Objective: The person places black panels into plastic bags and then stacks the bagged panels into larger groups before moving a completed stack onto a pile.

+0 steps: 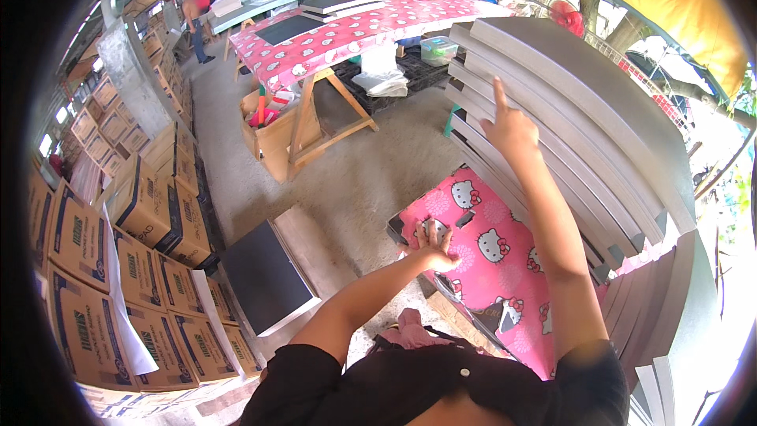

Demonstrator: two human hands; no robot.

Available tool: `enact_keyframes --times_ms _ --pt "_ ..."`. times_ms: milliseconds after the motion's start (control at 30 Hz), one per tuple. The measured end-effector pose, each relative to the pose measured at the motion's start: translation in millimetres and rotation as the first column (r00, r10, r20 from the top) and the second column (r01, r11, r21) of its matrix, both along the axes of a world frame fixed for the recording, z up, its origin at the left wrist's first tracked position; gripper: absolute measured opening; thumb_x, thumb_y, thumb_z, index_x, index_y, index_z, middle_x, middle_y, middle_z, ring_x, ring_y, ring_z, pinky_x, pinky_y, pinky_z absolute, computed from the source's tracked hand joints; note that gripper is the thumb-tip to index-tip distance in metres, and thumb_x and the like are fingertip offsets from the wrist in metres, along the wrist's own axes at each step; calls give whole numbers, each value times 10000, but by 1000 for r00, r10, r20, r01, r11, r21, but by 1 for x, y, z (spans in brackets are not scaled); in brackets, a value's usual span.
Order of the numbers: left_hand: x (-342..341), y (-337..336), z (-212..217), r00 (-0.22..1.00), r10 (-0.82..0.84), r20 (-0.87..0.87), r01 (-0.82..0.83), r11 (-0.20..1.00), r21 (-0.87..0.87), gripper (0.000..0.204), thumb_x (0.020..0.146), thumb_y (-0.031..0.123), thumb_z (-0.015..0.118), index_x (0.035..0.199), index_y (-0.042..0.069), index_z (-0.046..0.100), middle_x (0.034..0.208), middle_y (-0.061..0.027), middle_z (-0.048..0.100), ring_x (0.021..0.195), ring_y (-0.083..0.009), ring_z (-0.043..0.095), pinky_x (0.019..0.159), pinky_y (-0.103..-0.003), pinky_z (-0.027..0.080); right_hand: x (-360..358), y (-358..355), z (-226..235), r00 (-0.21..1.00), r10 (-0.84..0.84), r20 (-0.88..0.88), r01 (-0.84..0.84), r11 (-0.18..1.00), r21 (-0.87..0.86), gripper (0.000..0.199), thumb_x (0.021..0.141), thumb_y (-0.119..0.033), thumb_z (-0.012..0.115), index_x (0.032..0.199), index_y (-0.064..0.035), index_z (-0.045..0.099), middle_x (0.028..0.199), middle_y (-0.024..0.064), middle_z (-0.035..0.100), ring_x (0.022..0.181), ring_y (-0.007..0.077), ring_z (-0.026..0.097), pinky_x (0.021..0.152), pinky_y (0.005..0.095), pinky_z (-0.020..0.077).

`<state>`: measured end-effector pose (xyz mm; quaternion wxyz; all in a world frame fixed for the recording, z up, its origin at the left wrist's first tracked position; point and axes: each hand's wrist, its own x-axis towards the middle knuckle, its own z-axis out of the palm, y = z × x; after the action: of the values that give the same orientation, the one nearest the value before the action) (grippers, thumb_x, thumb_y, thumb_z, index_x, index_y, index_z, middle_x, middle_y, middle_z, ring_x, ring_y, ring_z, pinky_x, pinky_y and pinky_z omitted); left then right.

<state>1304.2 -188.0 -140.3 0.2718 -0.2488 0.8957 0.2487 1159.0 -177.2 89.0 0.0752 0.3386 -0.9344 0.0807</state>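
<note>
My left hand (436, 249) lies with spread fingers on a pink sheet (493, 217) printed with white cat faces and pale flowers. The sheet has torn or worn spots and covers a low surface in front of me. My right hand (512, 132) is raised farther forward, its index finger stretched out toward a tall stack of grey panels (583, 118). The other fingers are partly curled, and nothing shows in that hand. Whether the fingertip touches a panel edge I cannot tell.
Brown cartons (146, 292) pile up on the left beside a dark flat panel (272, 276). Ahead, a pink-covered trestle table (347, 43) carries dark panels; a cardboard box (276, 138) stands by its leg. More curved grey panels (662, 308) lie at right. Other people stand far back.
</note>
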Motion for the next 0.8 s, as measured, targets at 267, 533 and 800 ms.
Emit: enact_keyframes --times_ms 267,533,800 --pt "-7 5 -3 999 -42 31 42 999 -15 910 759 694 382 1400 265 -101 1389 -157 -320 1241 -449 -294 897 -742 40 -28 2 -7 990 86 -115 -74 991 107 896 766 -341 618 1411 -263 1 1008 213 608 909 334 613 772 427 494" --pt "1 5 1 1000 -8 11 8 1000 -29 863 775 690 359 1387 314 -120 1401 -80 -321 1284 -375 -263 882 -760 56 -35 -64 31 970 64 -233 -29 988 152 795 796 -173 491 1421 -183 0 1158 207 547 1023 351 568 835 427 471" --pt "1 8 0 1000 -9 -18 9 999 -45 840 796 663 360 1397 292 -96 1413 -85 -298 1292 -374 -248 875 -767 67 -25 -53 32 997 72 -28 -71 997 35 865 786 -239 560 1415 -206 -34 1005 206 606 883 337 617 746 418 497"
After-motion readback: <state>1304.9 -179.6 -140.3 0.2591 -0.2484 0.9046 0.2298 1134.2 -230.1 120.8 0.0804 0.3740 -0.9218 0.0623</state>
